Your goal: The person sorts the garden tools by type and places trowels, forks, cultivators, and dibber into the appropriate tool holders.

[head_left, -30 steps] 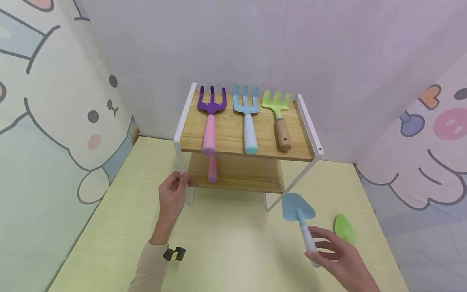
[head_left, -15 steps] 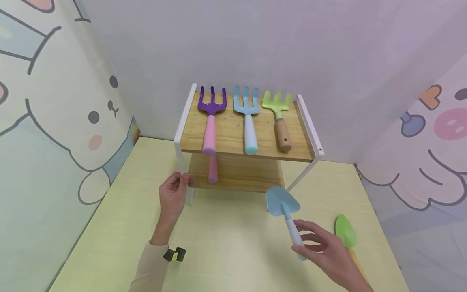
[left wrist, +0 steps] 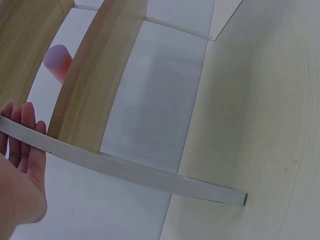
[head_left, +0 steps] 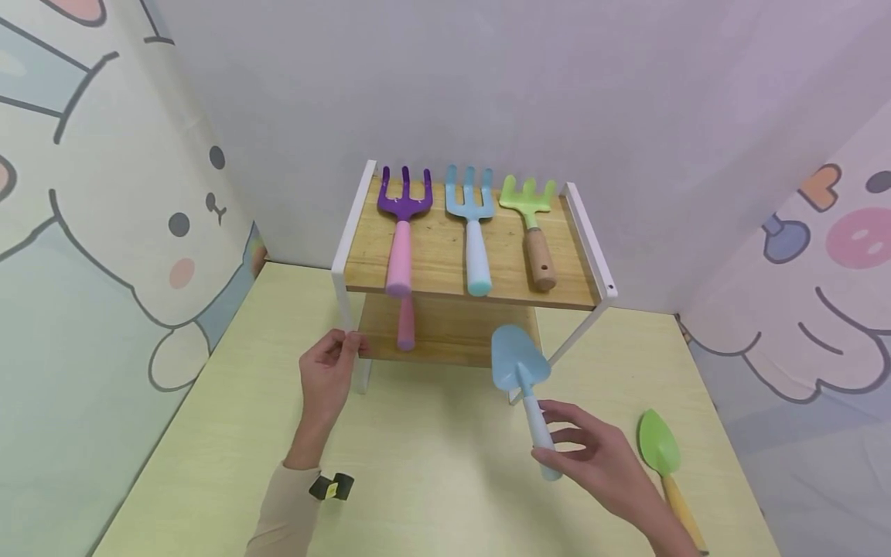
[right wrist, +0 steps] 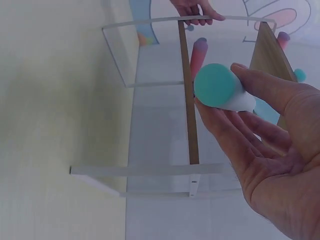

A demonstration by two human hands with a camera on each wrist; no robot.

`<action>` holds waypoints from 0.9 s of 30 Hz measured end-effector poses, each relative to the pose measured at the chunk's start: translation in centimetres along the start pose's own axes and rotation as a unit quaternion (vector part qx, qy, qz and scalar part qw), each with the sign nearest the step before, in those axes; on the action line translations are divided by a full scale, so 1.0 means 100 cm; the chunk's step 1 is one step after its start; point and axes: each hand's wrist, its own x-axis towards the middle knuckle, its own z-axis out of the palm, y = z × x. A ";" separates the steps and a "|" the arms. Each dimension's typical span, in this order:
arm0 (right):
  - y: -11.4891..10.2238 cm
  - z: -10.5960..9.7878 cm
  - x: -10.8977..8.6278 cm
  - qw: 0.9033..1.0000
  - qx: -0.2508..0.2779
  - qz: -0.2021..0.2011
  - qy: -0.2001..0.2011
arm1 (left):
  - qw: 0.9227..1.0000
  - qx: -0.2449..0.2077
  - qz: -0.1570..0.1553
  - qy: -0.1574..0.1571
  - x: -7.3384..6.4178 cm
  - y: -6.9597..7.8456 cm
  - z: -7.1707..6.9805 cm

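My right hand grips the handle of a light blue trowel, whose blade hangs in front of the lower shelf of a small two-tier wooden rack. In the right wrist view the trowel's teal handle end sits between thumb and fingers. My left hand pinches the rack's white front left leg; that hand also holds the leg in the left wrist view. A pink handle lies on the lower shelf.
On the top shelf lie a purple fork with pink handle, a blue fork and a green rake with wooden handle. A green trowel lies on the pale yellow table at the right. Cartoon-printed walls enclose the table.
My right hand has carried the blue trowel left and forward, from beside the green trowel up to the rack's lower shelf. The left hand has stayed on the leg.
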 end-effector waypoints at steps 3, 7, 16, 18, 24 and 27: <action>-0.002 0.003 0.007 1.000 0.005 0.001 -0.002 | 1.000 -0.003 0.006 0.002 0.000 0.001 -0.001; -0.004 0.006 0.015 1.000 0.018 0.002 -0.008 | 1.000 -0.011 0.017 0.000 0.001 0.001 -0.002; -0.010 0.011 0.034 1.000 0.022 -0.006 -0.015 | 1.000 -0.017 0.022 0.004 0.002 0.001 -0.001; -0.011 0.013 0.039 1.000 0.024 -0.005 -0.014 | 1.000 -0.017 0.020 0.004 0.002 0.001 -0.001; -0.015 0.017 0.050 1.000 0.026 0.002 -0.008 | 1.000 -0.004 0.013 0.004 0.001 0.000 0.000; -0.017 0.019 0.056 1.000 0.026 0.004 -0.003 | 1.000 0.000 0.006 0.006 0.001 -0.001 -0.001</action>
